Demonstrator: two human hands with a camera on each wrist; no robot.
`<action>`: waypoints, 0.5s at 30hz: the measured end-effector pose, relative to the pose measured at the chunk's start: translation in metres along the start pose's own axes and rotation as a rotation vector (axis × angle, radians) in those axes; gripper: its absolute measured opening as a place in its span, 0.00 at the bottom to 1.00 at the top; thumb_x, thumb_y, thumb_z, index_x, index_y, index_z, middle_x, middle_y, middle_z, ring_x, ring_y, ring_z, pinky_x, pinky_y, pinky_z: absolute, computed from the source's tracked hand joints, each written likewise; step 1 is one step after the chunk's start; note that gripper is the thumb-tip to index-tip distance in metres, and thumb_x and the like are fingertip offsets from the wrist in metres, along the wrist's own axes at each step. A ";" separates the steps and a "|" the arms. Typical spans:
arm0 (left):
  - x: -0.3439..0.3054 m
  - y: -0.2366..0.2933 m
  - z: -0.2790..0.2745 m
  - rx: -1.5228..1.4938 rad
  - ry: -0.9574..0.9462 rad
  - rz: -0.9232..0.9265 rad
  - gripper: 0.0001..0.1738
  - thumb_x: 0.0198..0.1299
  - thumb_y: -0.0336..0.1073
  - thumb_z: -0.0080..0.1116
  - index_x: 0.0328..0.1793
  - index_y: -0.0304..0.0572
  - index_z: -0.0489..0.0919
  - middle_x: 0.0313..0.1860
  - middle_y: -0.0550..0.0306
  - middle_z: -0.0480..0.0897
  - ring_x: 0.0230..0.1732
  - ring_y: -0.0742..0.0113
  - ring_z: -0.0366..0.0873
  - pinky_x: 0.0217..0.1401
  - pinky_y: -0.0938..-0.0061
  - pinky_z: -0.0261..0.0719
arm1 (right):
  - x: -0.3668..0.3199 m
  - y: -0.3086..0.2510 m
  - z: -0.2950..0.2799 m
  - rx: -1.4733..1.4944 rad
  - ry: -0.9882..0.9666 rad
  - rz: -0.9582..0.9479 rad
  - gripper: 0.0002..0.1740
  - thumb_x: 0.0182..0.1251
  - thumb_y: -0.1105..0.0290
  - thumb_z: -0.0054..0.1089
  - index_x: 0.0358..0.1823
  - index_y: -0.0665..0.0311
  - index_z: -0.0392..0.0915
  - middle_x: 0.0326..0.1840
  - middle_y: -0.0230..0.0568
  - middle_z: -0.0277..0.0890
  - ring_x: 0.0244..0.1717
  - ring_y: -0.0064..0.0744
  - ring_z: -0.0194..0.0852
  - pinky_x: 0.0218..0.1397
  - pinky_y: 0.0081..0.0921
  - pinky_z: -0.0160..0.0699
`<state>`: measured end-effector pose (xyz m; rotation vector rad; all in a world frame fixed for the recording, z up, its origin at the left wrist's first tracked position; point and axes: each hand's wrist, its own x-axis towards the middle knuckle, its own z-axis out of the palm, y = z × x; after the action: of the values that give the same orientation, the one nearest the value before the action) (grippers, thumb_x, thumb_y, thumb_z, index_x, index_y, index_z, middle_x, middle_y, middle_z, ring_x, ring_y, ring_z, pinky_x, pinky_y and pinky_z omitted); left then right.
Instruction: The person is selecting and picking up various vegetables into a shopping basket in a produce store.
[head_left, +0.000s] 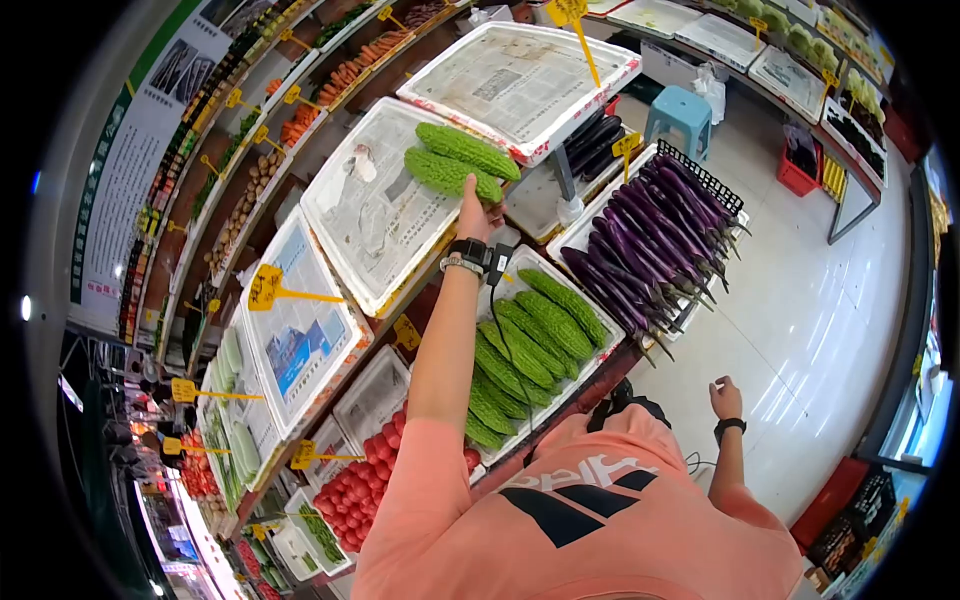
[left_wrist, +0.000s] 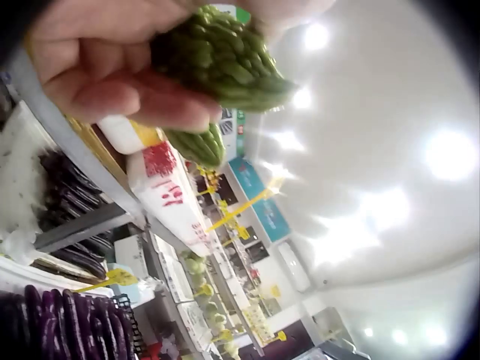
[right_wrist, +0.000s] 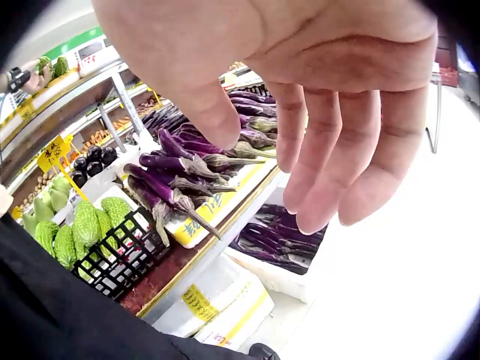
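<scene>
My left hand (head_left: 477,215) grips the end of a green bitter melon (head_left: 440,172) over an upper newspaper-lined foam tray (head_left: 345,270). A second bitter melon (head_left: 475,150) lies alongside it, on the far side. In the left wrist view, curled fingers (left_wrist: 176,105) wrap the held bitter melon (left_wrist: 232,75), and the other one's tip shows below. Down at my right side hangs my right hand (head_left: 725,397), away from the goods. Its fingers (right_wrist: 322,142) are loosely bent with nothing in them in the right wrist view.
Below the upper trays, a box of several bitter melons (head_left: 545,325) sits beside long purple eggplants (head_left: 650,235). Tomatoes (head_left: 365,485) lie at the lower left. Yellow price tags (head_left: 265,287) stick up among the trays. A blue stool (head_left: 680,118) stands on the tiled floor.
</scene>
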<state>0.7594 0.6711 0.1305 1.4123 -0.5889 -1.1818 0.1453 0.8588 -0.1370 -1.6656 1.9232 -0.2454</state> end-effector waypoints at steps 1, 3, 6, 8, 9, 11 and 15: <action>0.001 0.000 -0.003 0.044 -0.008 -0.047 0.41 0.65 0.80 0.36 0.50 0.50 0.79 0.37 0.61 0.84 0.35 0.69 0.78 0.39 0.71 0.71 | 0.001 0.004 0.003 -0.016 -0.013 0.009 0.17 0.67 0.57 0.64 0.45 0.63 0.79 0.31 0.54 0.85 0.37 0.56 0.86 0.43 0.46 0.83; -0.002 -0.005 -0.016 0.121 -0.021 -0.079 0.45 0.65 0.82 0.31 0.53 0.48 0.78 0.40 0.58 0.86 0.37 0.68 0.80 0.39 0.72 0.71 | 0.005 0.004 0.017 -0.056 -0.099 -0.062 0.18 0.67 0.56 0.64 0.47 0.64 0.80 0.32 0.54 0.86 0.37 0.55 0.86 0.44 0.45 0.83; -0.058 -0.010 -0.027 0.237 0.014 0.027 0.49 0.67 0.81 0.30 0.62 0.42 0.77 0.42 0.55 0.87 0.41 0.68 0.81 0.41 0.73 0.72 | 0.011 -0.015 0.034 -0.016 -0.248 -0.196 0.20 0.67 0.55 0.64 0.50 0.63 0.80 0.34 0.54 0.86 0.38 0.56 0.86 0.45 0.46 0.83; -0.098 -0.048 -0.049 0.160 0.038 0.120 0.42 0.71 0.75 0.37 0.57 0.42 0.81 0.39 0.58 0.87 0.39 0.70 0.81 0.39 0.76 0.72 | 0.011 -0.035 0.042 0.008 -0.298 -0.206 0.20 0.68 0.55 0.63 0.51 0.63 0.80 0.36 0.56 0.86 0.40 0.56 0.86 0.45 0.45 0.83; -0.112 -0.085 -0.074 0.273 0.072 0.185 0.34 0.74 0.67 0.44 0.50 0.42 0.83 0.36 0.61 0.86 0.36 0.72 0.80 0.37 0.77 0.72 | 0.015 -0.038 0.048 0.015 -0.343 -0.206 0.20 0.68 0.55 0.63 0.51 0.63 0.80 0.36 0.57 0.86 0.40 0.56 0.86 0.45 0.45 0.83; -0.147 -0.177 -0.132 0.455 0.102 0.203 0.27 0.74 0.56 0.49 0.32 0.41 0.79 0.25 0.54 0.81 0.28 0.59 0.78 0.36 0.64 0.72 | 0.028 -0.020 0.075 -0.023 -0.405 -0.257 0.20 0.69 0.55 0.63 0.50 0.64 0.80 0.34 0.52 0.86 0.35 0.46 0.87 0.41 0.38 0.84; -0.278 -0.325 -0.197 1.049 0.599 -0.193 0.20 0.62 0.53 0.58 0.43 0.46 0.85 0.39 0.42 0.87 0.46 0.44 0.86 0.49 0.49 0.82 | 0.034 -0.034 0.076 -0.149 -0.559 -0.285 0.20 0.70 0.55 0.62 0.49 0.66 0.80 0.31 0.45 0.86 0.29 0.33 0.88 0.35 0.30 0.85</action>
<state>0.7448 1.0735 -0.1138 2.6258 -0.6694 -0.4789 0.2123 0.8367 -0.1926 -1.8586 1.3159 0.2422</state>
